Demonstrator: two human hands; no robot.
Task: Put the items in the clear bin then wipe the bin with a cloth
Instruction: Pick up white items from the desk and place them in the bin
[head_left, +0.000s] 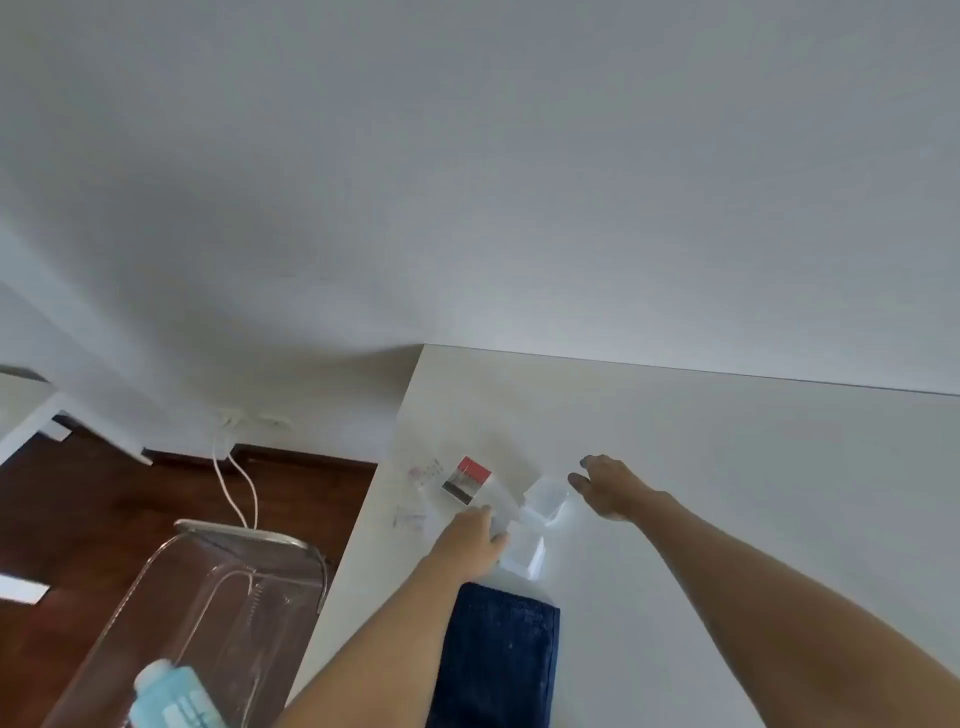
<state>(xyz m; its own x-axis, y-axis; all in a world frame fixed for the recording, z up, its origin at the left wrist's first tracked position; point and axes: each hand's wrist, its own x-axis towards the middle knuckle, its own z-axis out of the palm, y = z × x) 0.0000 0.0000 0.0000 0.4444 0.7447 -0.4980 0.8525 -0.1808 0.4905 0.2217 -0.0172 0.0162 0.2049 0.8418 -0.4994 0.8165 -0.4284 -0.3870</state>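
On the white table (727, 493) my left hand (470, 540) grips a small clear plastic box (524, 551). A second small clear box (545, 500) stands just beyond it. My right hand (605, 486) hovers to the right of that box with its fingers spread and nothing in it. A red, white and black packet (466, 479) lies further left on the table. A dark blue cloth (498, 654) lies folded near the front edge. The large clear bin (218, 597) sits left of the table, lower down, with a light blue bottle (171, 693) in it.
Faint clear packets (423, 475) lie near the table's left edge. A white cable (234, 483) hangs down the wall to the dark wooden floor (104, 519). A white wall rises behind the table. Another white furniture piece (26, 410) stands at far left.
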